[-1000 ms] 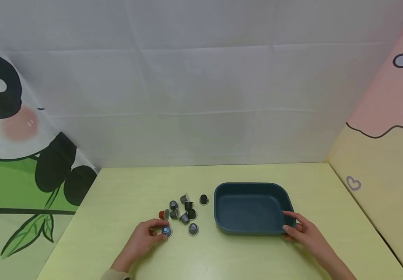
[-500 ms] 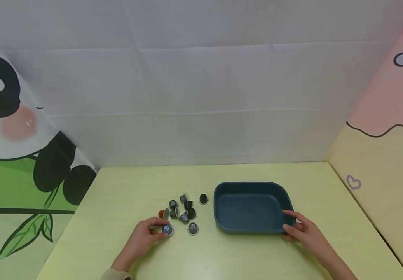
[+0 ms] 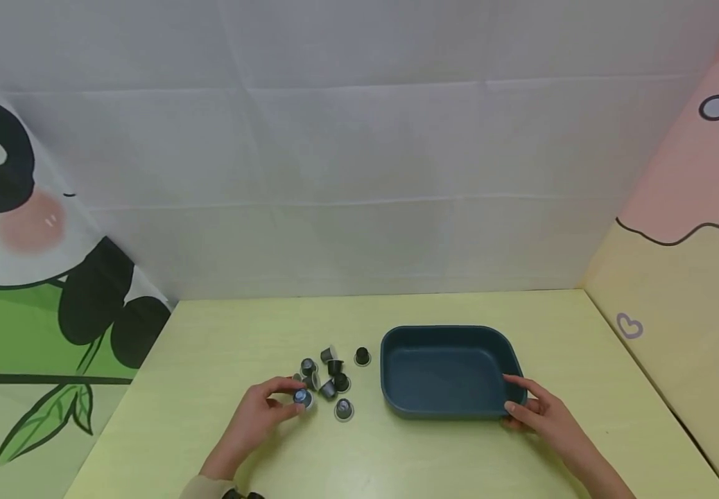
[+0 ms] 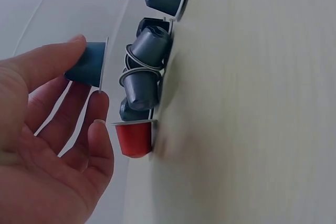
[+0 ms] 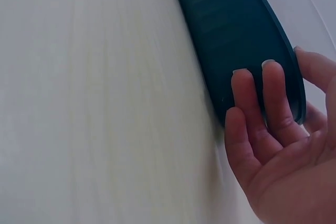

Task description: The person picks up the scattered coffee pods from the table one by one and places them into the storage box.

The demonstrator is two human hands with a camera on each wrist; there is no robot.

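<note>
Between thumb and fingers my left hand [image 3: 263, 410] pinches a blue coffee capsule [image 3: 302, 397]. In the left wrist view this capsule [image 4: 88, 64] is raised off the table, its flat rim facing the tabletop. Close beside it lies a cluster of dark and grey capsules [image 4: 142, 87], with a red capsule [image 4: 135, 140] at the near end; the hand mostly hides the red one in the head view. My right hand [image 3: 540, 410] grips the right end of a dark teal rectangular tray [image 3: 453, 410], thumb and index finger over its rim, other fingers against its outer wall [image 5: 247, 51].
A grey capsule [image 3: 344, 409] stands apart, nearer the front. One black capsule [image 3: 362, 356] stands between the cluster and the tray. The pale yellow table [image 3: 434, 457] meets a white cloth backdrop [image 3: 359, 242] behind and printed side panels left and right.
My left hand has lifted the blue capsule from the table and moved it slightly up and right, toward the cluster. The right hand and the tray have stayed in place.
</note>
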